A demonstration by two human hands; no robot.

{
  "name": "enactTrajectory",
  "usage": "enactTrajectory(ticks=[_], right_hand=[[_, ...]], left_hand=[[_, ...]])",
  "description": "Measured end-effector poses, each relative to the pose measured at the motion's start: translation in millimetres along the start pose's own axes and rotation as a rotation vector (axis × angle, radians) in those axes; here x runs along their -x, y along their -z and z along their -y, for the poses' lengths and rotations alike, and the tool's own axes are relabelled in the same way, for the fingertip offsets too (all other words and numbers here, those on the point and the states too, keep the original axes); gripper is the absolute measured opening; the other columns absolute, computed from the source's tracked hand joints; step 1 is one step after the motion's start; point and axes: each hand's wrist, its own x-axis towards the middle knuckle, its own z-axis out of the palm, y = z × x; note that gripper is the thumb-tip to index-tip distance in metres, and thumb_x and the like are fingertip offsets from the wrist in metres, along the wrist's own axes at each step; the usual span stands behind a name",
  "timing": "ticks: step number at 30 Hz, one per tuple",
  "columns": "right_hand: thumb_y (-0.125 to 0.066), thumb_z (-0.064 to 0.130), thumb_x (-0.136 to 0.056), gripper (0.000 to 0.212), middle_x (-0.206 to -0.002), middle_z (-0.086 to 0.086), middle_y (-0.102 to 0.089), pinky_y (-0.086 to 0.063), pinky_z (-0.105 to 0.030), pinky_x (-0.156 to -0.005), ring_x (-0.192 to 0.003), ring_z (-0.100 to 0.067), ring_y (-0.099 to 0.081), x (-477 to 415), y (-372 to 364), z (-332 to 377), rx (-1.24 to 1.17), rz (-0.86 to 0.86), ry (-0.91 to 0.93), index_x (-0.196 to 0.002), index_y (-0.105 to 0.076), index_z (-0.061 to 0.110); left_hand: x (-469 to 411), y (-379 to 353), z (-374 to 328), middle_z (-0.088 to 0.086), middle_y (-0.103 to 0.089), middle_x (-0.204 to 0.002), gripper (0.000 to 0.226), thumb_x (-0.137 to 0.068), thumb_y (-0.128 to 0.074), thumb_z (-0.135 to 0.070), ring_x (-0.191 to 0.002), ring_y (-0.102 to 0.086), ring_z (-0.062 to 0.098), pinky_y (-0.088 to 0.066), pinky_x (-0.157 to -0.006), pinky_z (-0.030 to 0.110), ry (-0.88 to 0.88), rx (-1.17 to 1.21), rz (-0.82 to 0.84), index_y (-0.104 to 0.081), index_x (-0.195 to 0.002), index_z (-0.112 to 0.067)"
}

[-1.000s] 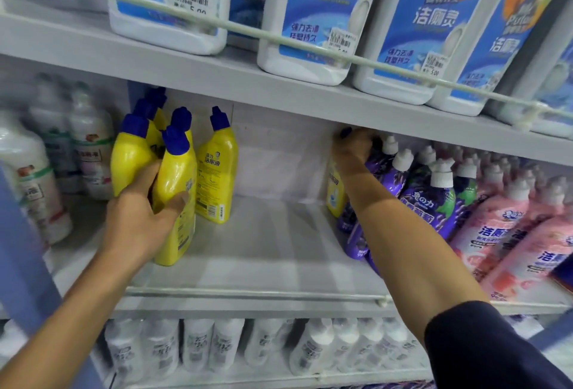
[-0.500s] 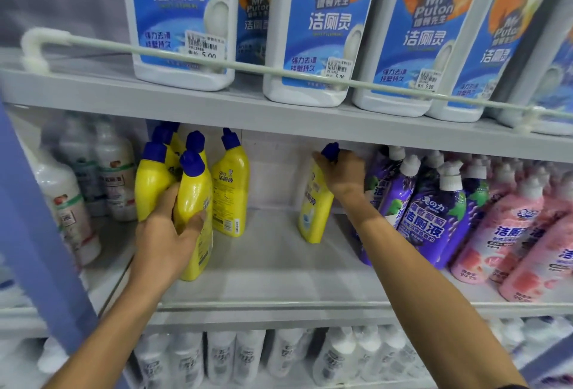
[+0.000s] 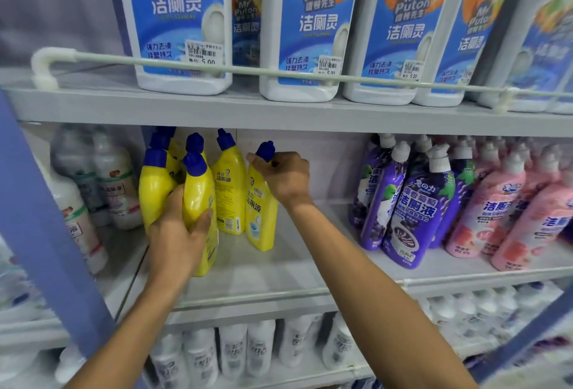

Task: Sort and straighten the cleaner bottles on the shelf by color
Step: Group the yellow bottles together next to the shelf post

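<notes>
Several yellow cleaner bottles with blue caps stand grouped at the left of the middle shelf point(image 3: 279, 277). My left hand point(image 3: 178, 233) grips the front yellow bottle point(image 3: 198, 193) around its body. My right hand point(image 3: 283, 176) holds the neck of another yellow bottle point(image 3: 260, 218), which stands slightly tilted at the right end of that group, beside a third yellow bottle point(image 3: 229, 190). Purple bottles point(image 3: 409, 211) with white caps stand to the right, and pink bottles point(image 3: 496, 211) stand further right.
Large white jugs with blue labels point(image 3: 183, 22) fill the top shelf behind a rail point(image 3: 248, 70). White bottles point(image 3: 102, 177) stand left of a blue upright post point(image 3: 46, 233). More white bottles point(image 3: 235, 354) line the lower shelf. Bare shelf lies between the yellow and purple groups.
My right hand has carried a yellow bottle leftward from beside the purple bottles and brought it to the yellow group. My left hand keeps its grip on the front yellow bottle.
</notes>
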Motion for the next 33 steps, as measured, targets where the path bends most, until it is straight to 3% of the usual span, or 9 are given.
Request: enactTrajectory(ticks=[6,11,21,26,30,33], right_hand=[[-0.074,0.055,-0.086,0.061,-0.048,0.002,-0.039,-0.030,-0.022,-0.044,-0.048,-0.015,-0.037,16.0,-21.1,13.4,-0.009,-0.054,-0.011,-0.050,-0.041,0.019],[-0.074,0.052,-0.087,0.061,-0.048,0.000,-0.032,-0.024,-0.029,-0.050,-0.050,-0.019,-0.029,26.4,-31.5,14.3,-0.040,-0.063,0.029,-0.054,-0.038,0.016],[-0.065,0.042,-0.096,0.042,-0.060,-0.001,-0.047,-0.033,-0.031,-0.058,-0.059,-0.017,-0.039,39.7,-31.4,9.2,-0.096,0.006,-0.008,-0.066,-0.050,0.017],[-0.059,0.040,-0.100,0.033,-0.064,0.002,-0.051,-0.037,-0.025,-0.058,-0.063,-0.015,-0.045,42.3,-20.9,10.3,-0.090,0.111,0.000,-0.076,-0.057,0.018],[-0.045,0.053,-0.101,0.052,-0.085,-0.007,-0.066,-0.044,-0.035,-0.074,-0.081,-0.024,-0.058,45.7,2.5,1.3,-0.087,0.245,0.024,-0.096,-0.064,0.005],[-0.042,0.065,-0.097,0.060,-0.127,0.000,-0.069,-0.046,-0.039,-0.108,-0.120,-0.019,-0.061,48.1,32.0,-20.7,-0.231,0.307,-0.042,-0.123,-0.068,0.018]], left_hand=[[-6.0,-10.8,12.5,0.018,-0.068,-0.122,0.052,-0.091,-0.073,-0.019,-0.109,-0.062,0.044,-0.049,-0.094,0.048,-0.040,-0.008,-0.003,-0.053,-0.139,-0.012],[-8.0,-14.4,11.0,0.021,-0.060,-0.135,0.059,-0.095,-0.068,-0.025,-0.120,-0.053,0.047,-0.043,-0.100,0.051,0.031,-0.052,0.022,-0.045,-0.148,-0.011],[-8.0,-13.7,8.0,0.021,-0.067,-0.119,0.044,-0.094,-0.070,-0.024,-0.109,-0.061,0.045,-0.049,-0.094,0.049,0.083,0.007,0.026,-0.057,-0.132,-0.006],[-7.6,-8.4,2.8,0.010,-0.071,-0.114,0.038,-0.093,-0.071,-0.028,-0.103,-0.064,0.034,-0.050,-0.092,0.039,0.131,0.050,0.045,-0.062,-0.127,-0.013],[-8.6,-2.7,-4.6,-0.004,-0.071,-0.105,0.030,-0.095,-0.067,-0.039,-0.095,-0.062,0.019,-0.047,-0.087,0.032,0.233,0.118,0.093,-0.066,-0.120,-0.024],[-6.3,3.8,-12.8,-0.004,-0.071,-0.105,0.028,-0.099,-0.060,-0.045,-0.102,-0.064,0.021,-0.046,-0.088,0.034,0.268,0.160,0.078,-0.069,-0.116,-0.024]])
